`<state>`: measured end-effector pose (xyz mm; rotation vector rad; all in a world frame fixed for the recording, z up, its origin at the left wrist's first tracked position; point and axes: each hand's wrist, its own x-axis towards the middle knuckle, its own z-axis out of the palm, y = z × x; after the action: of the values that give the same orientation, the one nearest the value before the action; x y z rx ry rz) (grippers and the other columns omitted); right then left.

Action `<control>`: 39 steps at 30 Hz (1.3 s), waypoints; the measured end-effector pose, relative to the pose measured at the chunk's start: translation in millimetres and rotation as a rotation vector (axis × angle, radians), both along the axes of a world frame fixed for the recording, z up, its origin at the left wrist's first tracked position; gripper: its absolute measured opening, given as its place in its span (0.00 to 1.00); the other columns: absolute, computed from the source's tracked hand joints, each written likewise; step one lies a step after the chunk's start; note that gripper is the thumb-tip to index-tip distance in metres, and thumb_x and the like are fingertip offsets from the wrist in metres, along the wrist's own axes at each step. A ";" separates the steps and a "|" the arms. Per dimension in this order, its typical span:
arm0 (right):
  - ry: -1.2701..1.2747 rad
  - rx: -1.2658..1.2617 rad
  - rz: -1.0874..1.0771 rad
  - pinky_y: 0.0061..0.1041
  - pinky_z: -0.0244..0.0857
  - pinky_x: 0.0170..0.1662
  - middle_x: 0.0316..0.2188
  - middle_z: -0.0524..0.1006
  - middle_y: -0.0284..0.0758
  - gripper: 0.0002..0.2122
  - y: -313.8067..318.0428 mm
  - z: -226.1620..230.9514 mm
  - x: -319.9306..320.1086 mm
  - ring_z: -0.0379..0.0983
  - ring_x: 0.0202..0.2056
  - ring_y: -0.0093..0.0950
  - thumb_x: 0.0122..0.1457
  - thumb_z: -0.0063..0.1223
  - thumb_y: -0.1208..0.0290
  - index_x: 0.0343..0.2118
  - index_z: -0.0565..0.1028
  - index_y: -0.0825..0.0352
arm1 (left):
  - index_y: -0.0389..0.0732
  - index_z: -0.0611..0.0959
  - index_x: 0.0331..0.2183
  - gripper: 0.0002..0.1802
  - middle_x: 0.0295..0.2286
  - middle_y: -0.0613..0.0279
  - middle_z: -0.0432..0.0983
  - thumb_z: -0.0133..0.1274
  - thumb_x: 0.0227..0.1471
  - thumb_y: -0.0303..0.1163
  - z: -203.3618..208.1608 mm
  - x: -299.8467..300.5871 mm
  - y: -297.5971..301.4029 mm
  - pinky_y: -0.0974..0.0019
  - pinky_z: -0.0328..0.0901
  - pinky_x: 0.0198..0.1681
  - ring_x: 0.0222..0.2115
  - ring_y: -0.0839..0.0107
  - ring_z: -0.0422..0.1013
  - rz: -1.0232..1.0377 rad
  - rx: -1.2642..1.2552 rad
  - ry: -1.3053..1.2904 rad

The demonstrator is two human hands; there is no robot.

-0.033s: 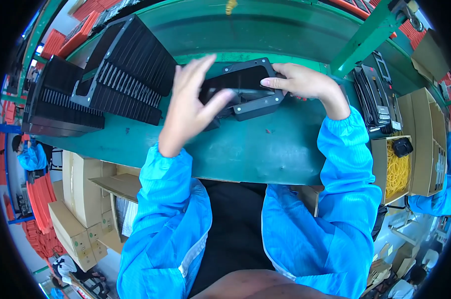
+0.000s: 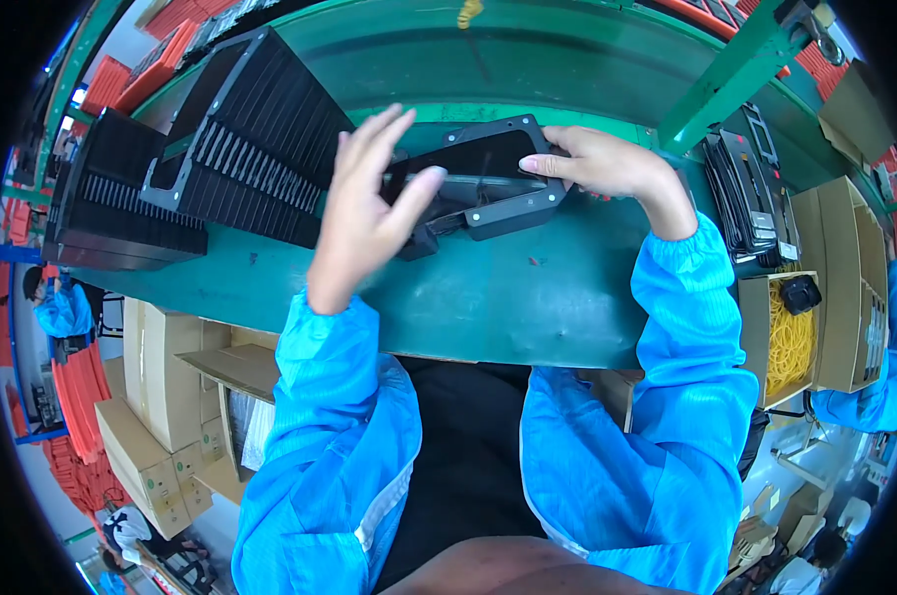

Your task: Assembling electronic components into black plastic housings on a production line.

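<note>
Lying on the green table [image 2: 508, 297] toward its far side, a black frame [image 2: 516, 212] is gripped at its right end by the right hand [image 2: 595, 164]. The thumb is laid across the top near the corner, and the other fingers are bent over the far edge. Within the frame, a glossy dark panel [image 2: 483, 159] can be seen. Over the left end, the left hand [image 2: 361, 203] is held open, with its fingers spread and its thumb pointed toward the panel; whether the frame is touched by it cannot be told. Just below that end, a small black piece [image 2: 421, 243] is partly seen on the table.

To the left, a tall stack of black frames [image 2: 270, 129] is set leaning, and beside it a second black stack [image 2: 112, 213] is placed at the table's left end. On the right, beyond a green post [image 2: 716, 89], flat black cases [image 2: 741, 188] are piled. Next to them, yellow cord [image 2: 790, 342] is kept in a cardboard box [image 2: 756, 327], with a small black object [image 2: 799, 293] rested on top. Below the table at left, brown cartons [image 2: 161, 377] are stacked. Farther out, a person in blue [image 2: 64, 309] is glimpsed near red stacks [image 2: 77, 387].
</note>
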<state>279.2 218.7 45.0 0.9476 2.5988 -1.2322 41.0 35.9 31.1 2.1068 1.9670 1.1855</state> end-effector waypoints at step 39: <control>0.808 0.522 0.437 0.35 0.59 0.24 0.18 0.66 0.37 0.10 -130.8 -35.9 -39.5 0.63 0.19 0.39 0.56 0.52 0.76 0.19 0.68 0.67 | 0.53 0.81 0.56 0.44 0.59 0.49 0.60 0.75 0.31 0.39 -35.4 -45.8 -26.5 0.53 0.54 0.64 0.60 0.49 0.58 -0.290 -0.139 -0.213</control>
<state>239.7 87.8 9.1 -0.1973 3.5692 -0.9458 -4.8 9.4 -4.3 2.0153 1.5451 1.1283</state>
